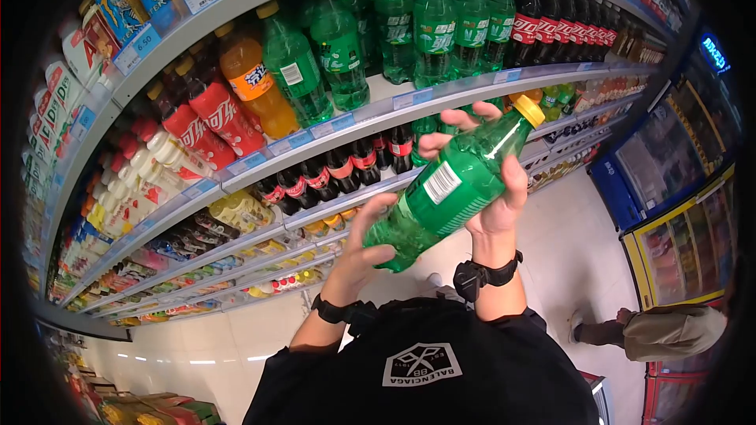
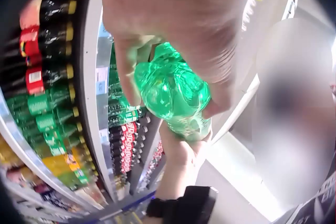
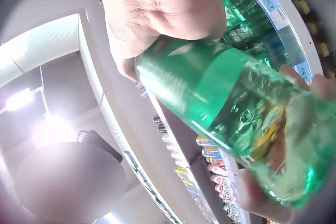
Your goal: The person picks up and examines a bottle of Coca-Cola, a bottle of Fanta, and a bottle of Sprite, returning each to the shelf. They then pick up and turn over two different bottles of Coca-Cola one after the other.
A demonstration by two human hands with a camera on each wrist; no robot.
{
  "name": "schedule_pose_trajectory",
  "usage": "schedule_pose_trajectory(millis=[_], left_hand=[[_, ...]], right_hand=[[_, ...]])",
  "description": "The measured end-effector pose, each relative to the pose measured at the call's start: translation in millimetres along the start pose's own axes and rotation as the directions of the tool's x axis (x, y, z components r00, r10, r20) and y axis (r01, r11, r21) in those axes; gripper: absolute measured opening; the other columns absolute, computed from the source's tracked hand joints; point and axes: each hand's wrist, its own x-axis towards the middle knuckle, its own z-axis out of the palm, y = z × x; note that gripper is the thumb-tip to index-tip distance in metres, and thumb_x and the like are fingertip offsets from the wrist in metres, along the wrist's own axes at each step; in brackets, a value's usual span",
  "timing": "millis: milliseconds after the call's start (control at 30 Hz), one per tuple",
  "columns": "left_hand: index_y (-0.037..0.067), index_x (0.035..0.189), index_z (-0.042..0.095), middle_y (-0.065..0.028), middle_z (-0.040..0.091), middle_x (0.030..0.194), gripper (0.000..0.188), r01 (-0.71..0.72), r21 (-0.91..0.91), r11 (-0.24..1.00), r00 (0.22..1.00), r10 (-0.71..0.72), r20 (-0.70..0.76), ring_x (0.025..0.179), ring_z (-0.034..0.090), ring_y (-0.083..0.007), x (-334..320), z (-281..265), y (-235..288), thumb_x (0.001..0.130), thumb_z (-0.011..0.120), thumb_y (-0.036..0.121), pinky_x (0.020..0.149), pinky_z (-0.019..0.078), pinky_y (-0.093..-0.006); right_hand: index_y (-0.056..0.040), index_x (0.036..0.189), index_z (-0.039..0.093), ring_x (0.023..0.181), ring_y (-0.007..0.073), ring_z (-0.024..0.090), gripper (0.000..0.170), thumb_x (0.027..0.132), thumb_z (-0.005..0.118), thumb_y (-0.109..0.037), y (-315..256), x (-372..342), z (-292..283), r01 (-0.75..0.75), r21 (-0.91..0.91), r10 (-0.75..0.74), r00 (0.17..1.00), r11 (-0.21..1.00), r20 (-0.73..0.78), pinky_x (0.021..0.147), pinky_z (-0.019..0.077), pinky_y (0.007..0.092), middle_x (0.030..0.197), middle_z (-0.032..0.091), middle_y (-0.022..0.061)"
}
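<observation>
A large green plastic soda bottle (image 1: 449, 189) with a yellow cap is held tilted before the chest, cap up and to the right. A barcode on its green label faces the head camera. My right hand (image 1: 498, 208) grips its upper part, thumb on the near side and fingertips showing past the far side. Down at the base, my left hand (image 1: 354, 256) holds the bottle between thumb and fingers. In the left wrist view the ridged bottle bottom shows between the left thumb and fingers. Clear liquid and bubbles show through the wall in the right wrist view.
Curved store shelves (image 1: 378, 114) stand in front, with green bottles (image 1: 435, 27), orange soda (image 1: 252, 83) and red-labelled cola bottles (image 1: 543, 24). Lower shelves hold more drinks. Coolers (image 1: 681, 244) line the right side, where another person (image 1: 669, 330) stands on the pale floor.
</observation>
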Motion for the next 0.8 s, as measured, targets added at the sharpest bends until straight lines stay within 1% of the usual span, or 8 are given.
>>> schedule_pose_trajectory(millis=[133, 300, 400, 433, 500, 633, 700, 800], left_hand=[[0.003, 0.155, 0.038, -0.0319, 0.060, 0.128, 0.086, 0.390, -0.508, 0.768, 0.872, -0.131, 0.471, 0.089, 0.072, -0.0437, 1.1, 3.6, -21.2, 0.091, 0.059, 0.056, 0.064, 0.0641, -0.0420], [0.001, 0.154, 0.039, -0.0327, 0.059, 0.130, 0.091, 0.427, -0.640, 0.639, 0.852, -0.049, 0.521, 0.089, 0.071, -0.0421, 3.5, 18.1, -27.8, 0.097, 0.042, 0.071, 0.059, 0.0611, -0.0421], [0.000, 0.151, 0.042, -0.0246, 0.062, 0.130, 0.079, 0.291, -0.356, 0.888, 0.944, -0.205, 0.258, 0.104, 0.070, -0.0339, 8.1, 22.2, -10.4, 0.097, 0.062, 0.055, 0.075, 0.0612, -0.0398], [0.001, 0.149, 0.044, -0.0204, 0.063, 0.130, 0.075, -0.019, 0.098, 0.995, 0.993, 0.007, 0.115, 0.110, 0.068, -0.0285, 9.9, 21.0, -10.1, 0.092, 0.072, 0.040, 0.084, 0.0587, -0.0384], [0.001, 0.145, 0.047, -0.0123, 0.065, 0.128, 0.083, -0.248, 0.747, 0.616, 0.946, 0.321, 0.049, 0.117, 0.064, -0.0168, 11.1, 31.8, -3.1, 0.073, 0.087, -0.004, 0.103, 0.0502, -0.0352], [0.001, 0.145, 0.046, -0.0156, 0.067, 0.125, 0.077, -0.187, 0.724, 0.664, 0.969, 0.244, 0.026, 0.110, 0.068, -0.0214, 12.6, 29.9, -4.2, 0.080, 0.086, 0.014, 0.096, 0.0550, -0.0376], [-0.002, 0.145, 0.045, -0.0228, 0.067, 0.117, 0.082, 0.115, 0.062, 0.991, 0.987, -0.121, 0.104, 0.084, 0.072, -0.0234, 5.3, 32.6, -1.2, 0.088, 0.077, 0.047, 0.072, 0.0598, -0.0349], [-0.006, 0.145, 0.042, -0.0296, 0.065, 0.110, 0.097, 0.321, -0.434, 0.842, 0.893, -0.116, 0.435, 0.060, 0.066, -0.0232, 7.7, 12.8, -25.7, 0.089, 0.059, 0.071, 0.047, 0.0526, -0.0322]], right_hand=[[-0.0139, 0.163, 0.020, 0.108, 0.0442, 0.070, 0.107, 0.081, 0.085, -0.040, 17.3, 1.0, 12.2, 0.000, 0.158, -0.022, 0.990, 0.987, 0.141, 0.089, 0.0628, 0.0501, 0.144, 0.053, 0.0263], [-0.0155, 0.161, 0.024, 0.094, 0.0392, 0.073, 0.112, 0.073, 0.091, -0.031, 17.6, -8.4, 3.2, -0.138, 0.136, 0.135, 0.990, 0.981, 0.030, 0.080, 0.0644, 0.0475, 0.124, 0.059, 0.0208], [-0.0074, 0.153, 0.035, 0.093, 0.0348, 0.073, 0.097, 0.075, 0.089, -0.028, 5.5, -6.1, 8.2, -0.152, -0.011, 0.149, 0.977, 0.988, -0.151, 0.079, 0.0640, 0.0450, 0.122, 0.061, 0.0197], [-0.0014, 0.143, 0.043, 0.093, 0.0305, 0.073, 0.078, 0.080, 0.083, -0.026, 5.5, -7.6, 7.6, -0.132, -0.133, 0.101, 0.971, 0.982, -0.215, 0.080, 0.0635, 0.0426, 0.118, 0.063, 0.0179], [-0.0019, 0.139, 0.045, 0.094, 0.0257, 0.072, 0.070, 0.082, 0.081, -0.019, 4.4, -4.6, 11.8, -0.110, -0.248, 0.040, 0.962, 0.963, -0.272, 0.083, 0.0624, 0.0397, 0.115, 0.064, 0.0155], [-0.0049, 0.143, 0.041, 0.097, 0.0211, 0.070, 0.061, 0.092, 0.073, -0.019, 5.9, -3.5, 11.6, -0.089, -0.237, 0.014, 0.953, 0.968, -0.303, 0.089, 0.0602, 0.0371, 0.119, 0.063, 0.0133], [-0.0084, 0.153, 0.032, 0.106, 0.0320, 0.071, 0.070, 0.099, 0.065, -0.037, 6.8, -3.8, -0.1, -0.107, 0.034, 0.111, 0.982, 0.994, -0.155, 0.092, 0.0614, 0.0445, 0.131, 0.059, 0.0185], [-0.0056, 0.156, 0.030, 0.101, 0.0365, 0.072, 0.083, 0.097, 0.063, -0.055, 10.3, -5.2, 7.1, -0.117, 0.197, 0.135, 0.988, 0.973, -0.080, 0.089, 0.0620, 0.0506, 0.138, 0.056, 0.0243]])
